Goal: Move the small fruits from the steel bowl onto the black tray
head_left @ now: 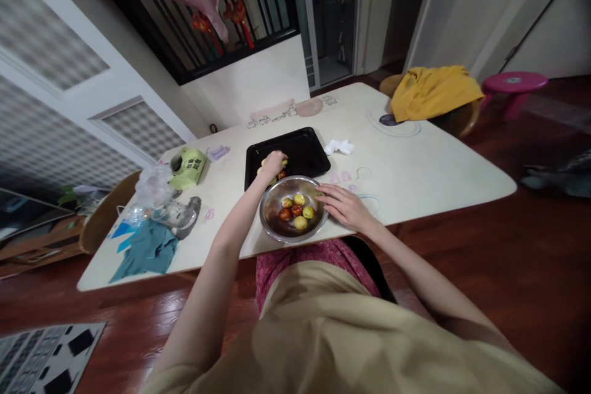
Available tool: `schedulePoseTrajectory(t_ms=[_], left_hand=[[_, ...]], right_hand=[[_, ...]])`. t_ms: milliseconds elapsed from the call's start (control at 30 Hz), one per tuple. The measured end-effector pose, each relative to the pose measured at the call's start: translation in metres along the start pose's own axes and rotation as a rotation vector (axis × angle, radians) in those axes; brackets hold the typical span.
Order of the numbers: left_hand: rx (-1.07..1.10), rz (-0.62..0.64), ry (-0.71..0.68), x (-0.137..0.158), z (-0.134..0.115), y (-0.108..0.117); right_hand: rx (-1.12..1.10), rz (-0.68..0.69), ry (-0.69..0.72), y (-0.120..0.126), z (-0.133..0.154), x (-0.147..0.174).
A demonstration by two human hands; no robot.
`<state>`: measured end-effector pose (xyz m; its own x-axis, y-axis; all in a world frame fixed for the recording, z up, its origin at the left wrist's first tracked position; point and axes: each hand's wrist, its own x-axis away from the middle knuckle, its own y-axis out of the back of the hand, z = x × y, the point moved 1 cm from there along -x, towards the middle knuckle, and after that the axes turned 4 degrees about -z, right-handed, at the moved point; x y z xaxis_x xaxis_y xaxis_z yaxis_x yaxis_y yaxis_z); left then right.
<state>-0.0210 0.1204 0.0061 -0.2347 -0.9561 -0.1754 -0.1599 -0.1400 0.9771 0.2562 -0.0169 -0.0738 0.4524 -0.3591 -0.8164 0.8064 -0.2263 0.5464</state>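
Observation:
My left hand [275, 163] reaches over the near part of a black tray [307, 154], its fingers curled down among small round fruits that look like jujubes [282, 175]. The hand hides what its fingertips hold, if anything. In front of the tray stands a shiny metal bowl [272, 231] with several more yellow-green and reddish-brown jujubes [300, 222] in its bottom. My right hand [344, 204] rests at the bowl's right side, fingers stretched out and slightly apart, their tips over the rim.
Crumpled white tissue [339, 147] lies right of the tray. On the table's left are a green package [189, 166], clear plastic [154, 184] and a teal cloth [148, 249]. A yellow garment [434, 92] drapes a chair by the right far edge, near a pink stool [514, 82].

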Motion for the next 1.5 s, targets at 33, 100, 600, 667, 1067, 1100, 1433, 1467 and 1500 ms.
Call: schedulePoseTrajectory(t_ms=[33,100,600,667,1067,1100,1433,1467,1500], left_hand=[[-0.004,0.004,0.002,-0.001,-0.001,-0.001],[-0.007,0.01,-0.002,-0.003,-0.002,0.0],[0.265,-0.295,-0.199,0.047,-0.032,0.027],[0.369,-0.343,-0.204,0.069,-0.039,0.031],[0.639,-0.165,-0.13,0.186,-0.05,0.049],[0.627,-0.156,-0.136,0.19,-0.049,0.047],[0.447,-0.071,-0.212,0.194,-0.055,0.034],[0.449,-0.055,-0.22,0.194,-0.055,0.034],[0.453,-0.039,-0.225,0.194,-0.056,0.035]], right_hand=[[-0.001,-0.001,-0.001,0.0,0.0,0.0],[-0.008,-0.002,-0.005,0.0,0.0,0.0],[-0.049,0.039,-0.059,0.001,-0.001,0.0],[-0.048,0.037,-0.058,0.001,-0.002,0.001],[-0.07,0.08,-0.098,0.003,-0.002,0.0],[-0.07,0.081,-0.099,0.003,-0.002,0.0],[-0.066,0.05,-0.08,0.002,-0.002,0.001],[-0.067,0.055,-0.084,0.002,-0.002,0.001],[-0.067,0.059,-0.086,0.002,-0.002,0.0]])
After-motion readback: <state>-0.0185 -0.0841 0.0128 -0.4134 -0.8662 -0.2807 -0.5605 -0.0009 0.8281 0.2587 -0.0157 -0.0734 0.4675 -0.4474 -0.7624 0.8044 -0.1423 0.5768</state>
